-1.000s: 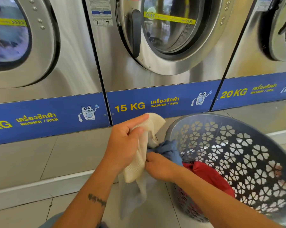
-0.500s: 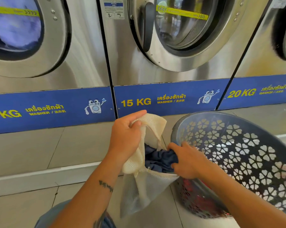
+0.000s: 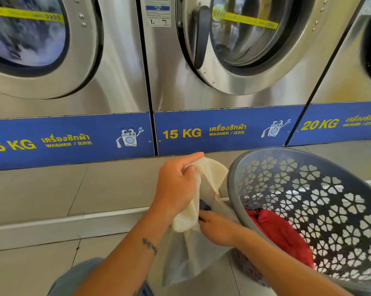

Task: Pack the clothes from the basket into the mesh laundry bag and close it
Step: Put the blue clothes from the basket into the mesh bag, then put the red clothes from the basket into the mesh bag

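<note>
While the left hand grips the mesh bag rim raised, the right hand reaches inside, fingertips hidden, grip unclear

Washers in row behind. Basket on floor at right, tilted, garment inside. Mesh bag just left of basket, between left hand and right hand.

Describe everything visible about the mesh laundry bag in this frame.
The mesh laundry bag is cream-white netting, soft and limp, hanging above the tiled floor just left of the grey basket. The left hand grips its bunched upper edge, holding the mouth open. The right hand pushes into the opening, where a bit of dark blue cloth shows. Its lower part sags, semi-transparent.
</note>
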`<state>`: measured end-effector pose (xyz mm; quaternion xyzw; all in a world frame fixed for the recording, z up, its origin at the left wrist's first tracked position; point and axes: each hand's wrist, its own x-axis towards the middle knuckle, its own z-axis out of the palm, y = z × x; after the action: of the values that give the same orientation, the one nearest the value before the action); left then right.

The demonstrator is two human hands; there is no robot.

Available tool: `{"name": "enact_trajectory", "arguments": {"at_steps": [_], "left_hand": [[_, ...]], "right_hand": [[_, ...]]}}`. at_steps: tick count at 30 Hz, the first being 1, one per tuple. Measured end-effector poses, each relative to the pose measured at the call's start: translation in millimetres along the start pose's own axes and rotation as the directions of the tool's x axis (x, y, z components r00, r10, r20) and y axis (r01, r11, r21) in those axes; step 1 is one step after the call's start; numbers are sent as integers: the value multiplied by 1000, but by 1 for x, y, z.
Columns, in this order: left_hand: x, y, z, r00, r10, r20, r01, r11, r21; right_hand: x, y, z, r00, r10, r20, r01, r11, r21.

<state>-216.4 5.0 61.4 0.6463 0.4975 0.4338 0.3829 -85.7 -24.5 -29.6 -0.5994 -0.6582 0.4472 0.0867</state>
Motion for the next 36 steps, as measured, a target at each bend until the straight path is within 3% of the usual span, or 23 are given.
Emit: {"name": "enact_trajectory", "arguments": {"at_steps": [2,4,7,10,12,16,19,22,27,32,36], "left_hand": [[-2,-2,5,1000,-20,-11,20,1000,7],[-4,-3,10,998,-32,-46,33,999,13],[4,-5,15,991,-53,-126,58,998,32],[11,-11,23,975,-142,-171,151,988,42],[12,-19,32,967,-194,-167,202,979,36],[13,-26,40,946,-264,-188,269,963,3],[12,-31,50,951,-298,-85,304,950,77],[7,-42,67,931,-345,121,300,910,287],[16,-53,88,884,-353,307,203,881,428],[30,-59,103,817,-406,410,198,865,462],[37,-65,107,765,-462,448,259,859,442]], "right_hand": [[6,10,0,997,23,69,-16,996,-92],[8,11,-1,999,-14,33,20,985,-170],[-4,-11,-19,997,-62,-53,55,990,-134],[-31,-25,-60,997,-72,-24,65,975,-211],[-52,-18,-91,995,-54,-88,31,969,-246],[-70,32,-144,957,90,-274,-117,990,-84],[-57,86,-161,937,274,-217,-322,918,-232],[-43,131,-151,893,436,-113,-444,809,-384],[-10,195,-119,805,592,-30,-463,596,-656],[25,250,-97,714,695,80,-507,593,-625],[18,289,-62,643,763,66,-504,487,-713]]}}
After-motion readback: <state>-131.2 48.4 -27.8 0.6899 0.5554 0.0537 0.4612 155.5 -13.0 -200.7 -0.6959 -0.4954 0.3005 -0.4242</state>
